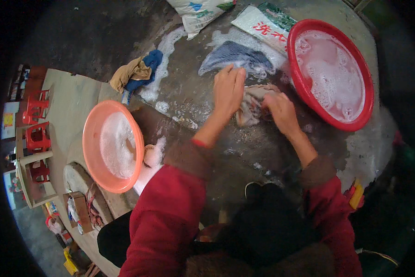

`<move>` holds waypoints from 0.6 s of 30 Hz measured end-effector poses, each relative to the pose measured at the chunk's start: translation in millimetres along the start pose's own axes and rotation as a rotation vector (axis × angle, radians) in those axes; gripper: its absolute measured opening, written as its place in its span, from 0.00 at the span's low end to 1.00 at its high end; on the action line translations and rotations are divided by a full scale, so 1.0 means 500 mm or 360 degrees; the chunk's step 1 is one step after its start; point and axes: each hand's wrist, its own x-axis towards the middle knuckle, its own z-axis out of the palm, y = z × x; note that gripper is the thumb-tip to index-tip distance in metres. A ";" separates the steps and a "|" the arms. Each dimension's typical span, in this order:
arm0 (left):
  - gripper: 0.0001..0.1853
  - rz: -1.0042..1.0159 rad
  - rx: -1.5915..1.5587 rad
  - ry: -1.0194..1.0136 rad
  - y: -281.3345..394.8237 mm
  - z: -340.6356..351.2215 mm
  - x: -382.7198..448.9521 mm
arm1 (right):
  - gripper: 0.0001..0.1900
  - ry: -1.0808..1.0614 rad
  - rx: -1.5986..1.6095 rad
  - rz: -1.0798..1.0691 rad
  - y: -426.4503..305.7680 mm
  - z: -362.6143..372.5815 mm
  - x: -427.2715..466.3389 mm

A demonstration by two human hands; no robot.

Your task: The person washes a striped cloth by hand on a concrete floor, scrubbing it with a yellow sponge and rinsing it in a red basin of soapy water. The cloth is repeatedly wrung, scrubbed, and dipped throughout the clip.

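Note:
A wet, crumpled beige cloth (pixel 249 112) lies on the dark wet ground in front of me. My right hand (pixel 281 110) is closed on its right side, fingers curled into the folds and a little blurred. Along the cloth's left edge is my left hand (pixel 229 90), back up and fingers bent. Whether it grips any fabric is hidden. Just beyond my fingertips rests a soapy blue-grey patterned cloth (pixel 236 55), spread in a loose heap with foam along its near edge.
A red basin (pixel 292 62) of foamy water stands at the right, an orange basin (pixel 89 145) of suds at the left. Farther off lie a tan-and-blue cloth bundle (pixel 133 73), a white sack (pixel 202 15) and a printed bag (pixel 259 26) bearing writing. Red plastic chairs (pixel 38 136) stand far left.

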 end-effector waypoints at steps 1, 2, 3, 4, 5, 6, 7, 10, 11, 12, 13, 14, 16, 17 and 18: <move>0.23 -0.0097 0.0106 -0.0178 -0.016 0.019 0.009 | 0.15 -0.0053 0.0299 0.0496 0.023 0.007 0.000; 0.25 -0.0173 0.0220 -0.0171 -0.021 0.048 0.004 | 0.19 0.0087 0.0138 0.0336 0.044 0.027 0.017; 0.24 -0.0147 0.0250 -0.0093 -0.023 0.071 -0.009 | 0.19 0.0090 -0.0031 0.0235 0.057 0.042 0.022; 0.24 -0.0142 0.0304 -0.0073 -0.022 0.088 -0.026 | 0.18 0.0236 -0.0194 0.0160 0.058 0.063 0.023; 0.24 -0.0132 0.0358 -0.0050 -0.016 0.100 -0.051 | 0.18 0.0273 -0.0328 0.0124 0.053 0.078 0.017; 0.22 -0.0293 0.0419 -0.0135 -0.006 0.106 -0.077 | 0.18 0.0333 -0.0326 0.0188 0.039 0.090 -0.005; 0.20 -0.0243 0.0318 -0.0004 0.008 0.105 -0.119 | 0.18 0.0330 -0.0184 0.0204 0.025 0.092 -0.030; 0.14 0.0164 0.0143 0.0347 0.043 0.083 -0.237 | 0.13 0.0629 -0.0344 -0.0016 -0.029 0.100 -0.152; 0.11 0.0465 0.0107 0.0395 0.046 0.077 -0.260 | 0.12 0.0597 -0.0470 -0.0046 -0.035 0.104 -0.182; 0.10 0.0364 0.0251 0.0199 0.036 0.086 -0.253 | 0.11 0.0527 -0.0477 0.0098 -0.016 0.114 -0.178; 0.10 0.0419 0.0319 0.0167 0.030 0.087 -0.249 | 0.10 0.0604 -0.0431 0.0066 -0.006 0.121 -0.188; 0.09 0.0228 0.0540 -0.0004 0.014 0.106 -0.218 | 0.10 0.0448 -0.0710 0.0313 0.031 0.139 -0.153; 0.09 0.0122 0.0735 -0.0001 -0.024 0.157 -0.113 | 0.11 0.0546 -0.0941 0.0326 0.114 0.177 -0.040; 0.09 0.0216 0.0745 0.0218 -0.036 0.178 -0.066 | 0.11 0.0710 -0.0972 0.0169 0.146 0.187 0.009; 0.09 0.0246 0.0702 0.0298 -0.041 0.188 -0.035 | 0.12 0.0829 -0.0764 0.0123 0.160 0.193 0.038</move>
